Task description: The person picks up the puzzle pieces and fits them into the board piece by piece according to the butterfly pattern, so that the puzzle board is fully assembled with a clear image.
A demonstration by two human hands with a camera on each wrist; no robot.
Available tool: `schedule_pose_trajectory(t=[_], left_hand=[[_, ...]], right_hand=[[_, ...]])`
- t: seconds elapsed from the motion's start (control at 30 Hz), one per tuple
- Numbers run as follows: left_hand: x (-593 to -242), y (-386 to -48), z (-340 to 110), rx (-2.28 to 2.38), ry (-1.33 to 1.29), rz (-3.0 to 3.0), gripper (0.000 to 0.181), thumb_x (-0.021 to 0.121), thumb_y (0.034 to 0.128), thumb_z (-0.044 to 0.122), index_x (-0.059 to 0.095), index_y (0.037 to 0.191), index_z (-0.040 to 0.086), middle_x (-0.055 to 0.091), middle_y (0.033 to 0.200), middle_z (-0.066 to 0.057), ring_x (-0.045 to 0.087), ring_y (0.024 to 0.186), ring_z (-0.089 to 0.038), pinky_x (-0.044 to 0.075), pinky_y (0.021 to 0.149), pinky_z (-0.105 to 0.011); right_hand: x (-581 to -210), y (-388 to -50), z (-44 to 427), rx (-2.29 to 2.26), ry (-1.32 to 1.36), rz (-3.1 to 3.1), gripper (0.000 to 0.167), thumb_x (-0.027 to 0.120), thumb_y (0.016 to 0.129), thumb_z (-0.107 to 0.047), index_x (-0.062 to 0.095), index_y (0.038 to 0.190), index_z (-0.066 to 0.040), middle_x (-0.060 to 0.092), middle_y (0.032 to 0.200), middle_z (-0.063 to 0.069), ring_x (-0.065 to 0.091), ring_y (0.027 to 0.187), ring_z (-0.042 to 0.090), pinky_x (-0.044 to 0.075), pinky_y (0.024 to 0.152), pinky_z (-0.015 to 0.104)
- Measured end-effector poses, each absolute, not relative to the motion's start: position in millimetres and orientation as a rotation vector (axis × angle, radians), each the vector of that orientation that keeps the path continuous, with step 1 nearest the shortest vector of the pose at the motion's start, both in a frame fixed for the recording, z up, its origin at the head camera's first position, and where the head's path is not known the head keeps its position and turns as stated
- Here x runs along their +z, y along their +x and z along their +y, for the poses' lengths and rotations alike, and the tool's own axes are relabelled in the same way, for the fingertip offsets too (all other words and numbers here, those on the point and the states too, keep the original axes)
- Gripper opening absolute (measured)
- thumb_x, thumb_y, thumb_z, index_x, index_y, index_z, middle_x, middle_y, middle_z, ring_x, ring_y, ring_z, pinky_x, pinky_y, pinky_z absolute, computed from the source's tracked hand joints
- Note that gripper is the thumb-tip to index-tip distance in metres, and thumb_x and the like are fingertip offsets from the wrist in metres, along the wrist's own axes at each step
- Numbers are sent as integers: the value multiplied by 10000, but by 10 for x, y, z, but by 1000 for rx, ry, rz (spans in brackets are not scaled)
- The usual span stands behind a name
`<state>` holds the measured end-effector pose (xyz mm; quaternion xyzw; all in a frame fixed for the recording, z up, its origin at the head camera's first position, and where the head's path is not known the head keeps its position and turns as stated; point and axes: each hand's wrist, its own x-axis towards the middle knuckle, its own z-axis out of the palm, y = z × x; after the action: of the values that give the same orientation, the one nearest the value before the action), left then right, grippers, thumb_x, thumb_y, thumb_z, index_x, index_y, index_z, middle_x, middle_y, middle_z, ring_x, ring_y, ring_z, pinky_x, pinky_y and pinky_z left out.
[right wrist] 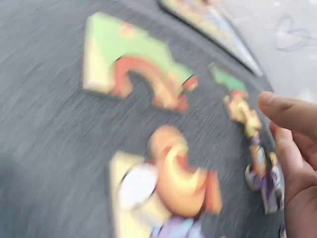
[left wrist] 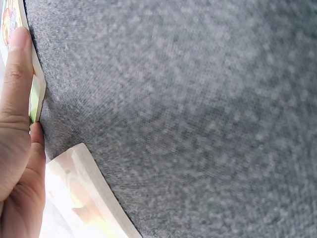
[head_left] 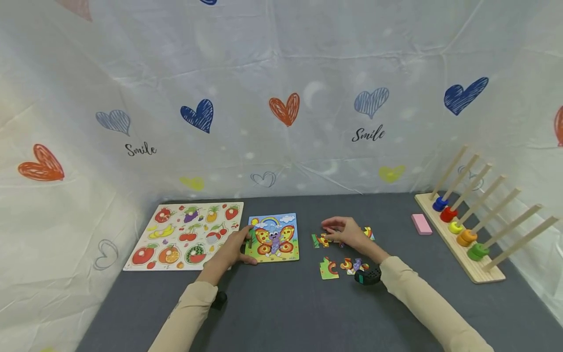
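Observation:
My left hand [head_left: 230, 248] grips the left side of a butterfly puzzle board [head_left: 274, 238], its thumb along the lower edge. In the left wrist view the thumb [left wrist: 15, 74] lies over the board's rim. My right hand [head_left: 349, 232] hovers over loose jigsaw pieces, fingers loosely bent and apart, with nothing visible between them. A green corner piece [head_left: 328, 269] and joined-looking orange and purple pieces [head_left: 354, 265] lie nearer me. Another green-and-red piece [head_left: 320, 240] shows beside the right thumb; others there are partly hidden by the hand. The right wrist view is blurred.
A fruit puzzle board [head_left: 186, 237] lies at the left, beside my left hand. To the far right stands a wooden peg rack [head_left: 462, 237] with coloured rings and tall slanting pegs. A pink block [head_left: 421, 224] lies before it. A printed cloth hangs behind the grey table.

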<state>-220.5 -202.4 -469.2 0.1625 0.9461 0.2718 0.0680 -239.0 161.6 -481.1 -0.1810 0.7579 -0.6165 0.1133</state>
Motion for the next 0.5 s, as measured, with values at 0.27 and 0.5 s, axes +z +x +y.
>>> schedule_pose_trajectory(t=[0.27, 0.5], left_hand=[[-4698, -2189, -2026, 828, 482, 2849, 995, 906, 614, 220, 383, 1428, -8, 550, 1095, -80, 541, 1025, -273, 457, 937, -435], [-4700, -2195, -2028, 833, 499, 2851, 994, 910, 609, 218, 388, 1420, -18, 551, 1099, -85, 544, 1028, -276, 459, 934, -435]], right_hand=[[-4833, -2330, 1706, -1583, -704, 2359, 456, 765, 780, -3, 608, 1196, 98, 579, 1223, 269, 564, 1139, 395, 524, 886, 295], [-4802, -2359, 1650, -1309, -828, 2590, 386, 803, 757, -103, 688, 1100, 33, 674, 1081, 189, 673, 969, 291, 564, 781, 298]])
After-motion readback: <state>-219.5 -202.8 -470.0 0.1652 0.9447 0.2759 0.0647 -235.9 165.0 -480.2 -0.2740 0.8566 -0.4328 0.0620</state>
